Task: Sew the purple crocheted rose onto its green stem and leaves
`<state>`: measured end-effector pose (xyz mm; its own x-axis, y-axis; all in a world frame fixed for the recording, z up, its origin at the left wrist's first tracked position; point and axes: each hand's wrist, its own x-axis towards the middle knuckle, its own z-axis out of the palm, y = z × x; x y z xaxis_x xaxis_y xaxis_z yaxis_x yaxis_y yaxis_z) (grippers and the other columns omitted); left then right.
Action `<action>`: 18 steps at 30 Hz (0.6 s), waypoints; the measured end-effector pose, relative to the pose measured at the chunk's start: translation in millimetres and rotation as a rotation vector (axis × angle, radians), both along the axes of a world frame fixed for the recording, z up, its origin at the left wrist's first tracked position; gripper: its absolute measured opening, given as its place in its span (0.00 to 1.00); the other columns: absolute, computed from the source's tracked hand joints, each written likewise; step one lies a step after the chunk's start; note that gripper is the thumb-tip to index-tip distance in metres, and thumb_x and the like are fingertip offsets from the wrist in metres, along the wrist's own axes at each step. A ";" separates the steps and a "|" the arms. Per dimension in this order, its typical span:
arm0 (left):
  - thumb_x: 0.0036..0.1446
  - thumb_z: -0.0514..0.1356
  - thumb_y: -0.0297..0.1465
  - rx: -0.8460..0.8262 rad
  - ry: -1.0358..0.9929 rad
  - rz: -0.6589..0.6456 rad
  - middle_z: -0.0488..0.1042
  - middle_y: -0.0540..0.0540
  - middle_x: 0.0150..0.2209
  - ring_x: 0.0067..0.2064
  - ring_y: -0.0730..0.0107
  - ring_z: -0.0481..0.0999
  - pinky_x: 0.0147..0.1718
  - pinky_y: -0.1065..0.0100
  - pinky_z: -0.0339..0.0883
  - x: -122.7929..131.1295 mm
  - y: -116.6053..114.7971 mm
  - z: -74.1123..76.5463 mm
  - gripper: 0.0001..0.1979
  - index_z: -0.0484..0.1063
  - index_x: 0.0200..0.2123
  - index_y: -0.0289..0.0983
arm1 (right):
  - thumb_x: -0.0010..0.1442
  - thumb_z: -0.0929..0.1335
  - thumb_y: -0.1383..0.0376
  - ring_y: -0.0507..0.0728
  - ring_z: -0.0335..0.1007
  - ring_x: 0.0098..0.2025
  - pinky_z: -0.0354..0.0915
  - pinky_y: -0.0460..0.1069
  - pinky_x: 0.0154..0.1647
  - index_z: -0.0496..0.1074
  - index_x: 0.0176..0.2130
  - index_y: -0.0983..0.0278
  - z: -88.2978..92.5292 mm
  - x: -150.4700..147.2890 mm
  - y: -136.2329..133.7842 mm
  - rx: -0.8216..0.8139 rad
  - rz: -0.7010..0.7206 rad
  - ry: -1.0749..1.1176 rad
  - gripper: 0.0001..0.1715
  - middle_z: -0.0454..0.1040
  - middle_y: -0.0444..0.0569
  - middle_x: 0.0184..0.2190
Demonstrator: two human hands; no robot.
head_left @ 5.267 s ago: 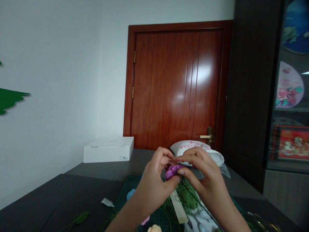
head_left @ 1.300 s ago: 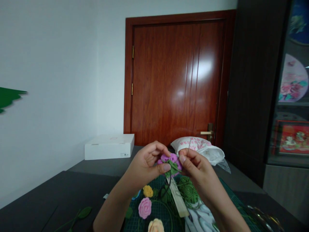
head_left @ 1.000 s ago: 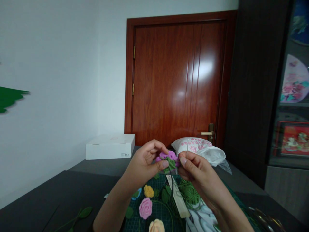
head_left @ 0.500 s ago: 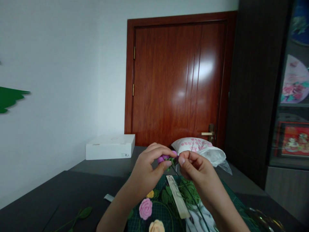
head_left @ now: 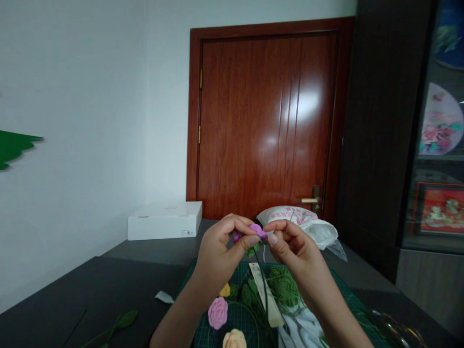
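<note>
purple crochet flower point(head_left: 258, 231) up in the air over a green cutting mat point(head_left: 235, 321), pinched tight between finger and thumb of the left hand point(head_left: 221, 246). right hand point(head_left: 293, 246) just beside it, fingers curled, pinching a thin needle point(head_left: 290, 223) that points up. down on the mat, a pink crochet rose point(head_left: 218, 313), a ball of green yarn point(head_left: 284, 287) and a long pale strip point(head_left: 266, 290). behind the hands, a white plastic bag point(head_left: 290, 216).

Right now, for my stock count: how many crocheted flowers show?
4: pink rose and peach rose on the cutting mat, yellow one beside left forearm, purple one between left hand and right hand. More may be hidden.
</note>
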<state>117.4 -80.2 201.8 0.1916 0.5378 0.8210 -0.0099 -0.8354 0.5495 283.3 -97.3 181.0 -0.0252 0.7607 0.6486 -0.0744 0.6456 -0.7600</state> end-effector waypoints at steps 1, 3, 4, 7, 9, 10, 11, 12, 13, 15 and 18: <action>0.55 0.64 0.25 -0.020 -0.023 -0.030 0.78 0.44 0.36 0.40 0.61 0.78 0.41 0.60 0.70 -0.3 0.4 -0.3 0.03 0.73 0.29 0.36 | 0.59 0.72 0.56 0.49 0.51 0.25 0.50 0.46 0.26 0.72 0.43 0.61 -0.7 -0.4 0.8 0.031 -0.045 -0.022 0.15 0.56 0.36 0.23; 0.56 0.62 0.24 -0.039 -0.052 -0.063 0.78 0.44 0.36 0.41 0.62 0.78 0.42 0.61 0.70 -0.7 -0.1 -0.2 0.04 0.72 0.30 0.36 | 0.58 0.73 0.59 0.50 0.53 0.25 0.52 0.47 0.27 0.71 0.45 0.61 -3.0 -2.2 2.1 0.071 -0.108 -0.088 0.16 0.56 0.36 0.24; 0.57 0.62 0.24 -0.040 -0.062 -0.069 0.78 0.44 0.36 0.41 0.62 0.78 0.42 0.61 0.70 -0.8 -0.7 0.1 0.04 0.72 0.30 0.36 | 0.59 0.72 0.60 0.50 0.53 0.25 0.52 0.47 0.27 0.70 0.46 0.61 -4.4 -3.3 2.6 0.077 -0.124 -0.117 0.16 0.56 0.36 0.24; 0.58 0.61 0.24 -0.030 -0.065 -0.089 0.77 0.46 0.36 0.41 0.64 0.78 0.42 0.63 0.70 -1.1 -3.0 1.9 0.04 0.72 0.31 0.36 | 0.60 0.71 0.61 0.51 0.52 0.25 0.52 0.48 0.27 0.70 0.44 0.61 -7.4 -5.3 3.2 0.072 -0.136 -0.156 0.12 0.55 0.36 0.24; 0.59 0.60 0.24 -0.009 -0.048 -0.097 0.77 0.46 0.35 0.41 0.64 0.78 0.42 0.63 0.70 -1.8 -4.0 3.0 0.04 0.72 0.31 0.37 | 0.61 0.71 0.61 0.51 0.52 0.25 0.52 0.48 0.28 0.70 0.43 0.61 -8.3 -5.4 3.2 0.076 -0.146 -0.147 0.11 0.55 0.36 0.24; 0.60 0.60 0.24 0.009 -0.039 -0.089 0.77 0.46 0.35 0.41 0.64 0.78 0.42 0.63 0.70 -2.1 -4.3 3.2 0.04 0.72 0.31 0.37 | 0.61 0.71 0.61 0.51 0.52 0.26 0.52 0.48 0.28 0.70 0.43 0.61 -8.6 -5.4 3.1 0.080 -0.148 -0.141 0.10 0.56 0.37 0.24; 0.60 0.60 0.25 0.030 -0.030 -0.072 0.77 0.46 0.36 0.41 0.64 0.78 0.43 0.63 0.71 -2.5 -4.7 3.2 0.04 0.72 0.32 0.37 | 0.61 0.70 0.61 0.51 0.53 0.26 0.52 0.48 0.29 0.69 0.43 0.61 -8.8 -5.3 3.0 0.083 -0.147 -0.131 0.11 0.56 0.37 0.24; 0.60 0.60 0.25 0.052 -0.023 -0.045 0.77 0.45 0.37 0.42 0.63 0.78 0.44 0.62 0.71 -2.8 -5.2 3.0 0.04 0.73 0.32 0.37 | 0.61 0.70 0.61 0.51 0.53 0.26 0.52 0.48 0.29 0.69 0.43 0.61 -9.0 -5.3 2.7 0.083 -0.146 -0.118 0.11 0.57 0.37 0.25; 0.60 0.60 0.25 0.071 -0.019 -0.016 0.77 0.44 0.38 0.44 0.63 0.78 0.45 0.61 0.71 -3.1 -5.8 2.7 0.04 0.73 0.32 0.37 | 0.62 0.70 0.61 0.51 0.53 0.26 0.52 0.48 0.28 0.69 0.43 0.60 -9.2 -5.3 2.4 0.082 -0.145 -0.104 0.10 0.57 0.37 0.24; 0.60 0.61 0.24 0.090 -0.019 0.026 0.78 0.43 0.41 0.46 0.61 0.78 0.46 0.60 0.71 -3.4 -7.1 2.1 0.04 0.74 0.32 0.37 | 0.61 0.70 0.60 0.50 0.53 0.25 0.51 0.47 0.28 0.68 0.41 0.60 -9.2 -5.5 1.7 0.073 -0.137 -0.078 0.10 0.56 0.36 0.24; 0.59 0.61 0.24 0.088 -0.034 0.044 0.78 0.44 0.39 0.43 0.63 0.79 0.44 0.62 0.72 -3.7 -8.6 2.3 0.05 0.74 0.31 0.37 | 0.61 0.71 0.60 0.50 0.52 0.24 0.51 0.46 0.27 0.69 0.41 0.60 -8.0 -5.9 0.6 0.073 -0.119 -0.065 0.10 0.55 0.36 0.23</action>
<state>113.7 -88.8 204.1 0.1404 0.4710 0.8709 0.0105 -0.8803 0.4743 277.4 -96.7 173.0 0.0187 0.7119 0.7020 0.0533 0.7004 -0.7118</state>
